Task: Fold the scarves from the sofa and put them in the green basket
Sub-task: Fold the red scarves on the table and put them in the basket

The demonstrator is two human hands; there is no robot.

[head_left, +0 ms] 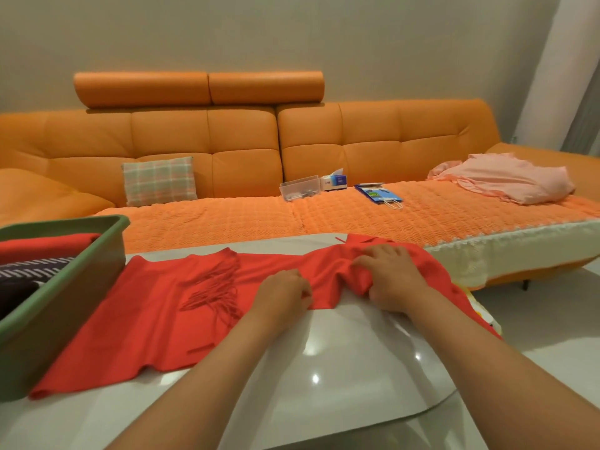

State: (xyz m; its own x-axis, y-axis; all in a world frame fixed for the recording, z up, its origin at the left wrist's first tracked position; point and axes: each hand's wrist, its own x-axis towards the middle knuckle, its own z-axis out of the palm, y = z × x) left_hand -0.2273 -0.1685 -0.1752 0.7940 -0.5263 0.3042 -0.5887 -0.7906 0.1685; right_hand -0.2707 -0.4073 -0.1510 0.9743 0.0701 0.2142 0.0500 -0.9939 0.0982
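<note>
A red woven scarf with a tasselled fringe [139,319] lies spread across a glossy white table [324,368], its left part flat and its fringe folded back onto the cloth. The left hand [282,292] pinches the near edge with curled fingers. The right hand [389,277] grips a bunched fold just beside it, fingers closed into the fabric. The scarf's right end drops over the table edge and is partly hidden by the right forearm.

At the left a green plastic basket [65,287], cut off by the frame, holds a folded red scarf [45,246] and a dark striped scarf [29,271].

Behind stands an orange leather sofa [227,134] bearing a plaid cushion [159,180] and a crumpled pink cloth [506,180]; whether this is a scarf is unclear.
</note>
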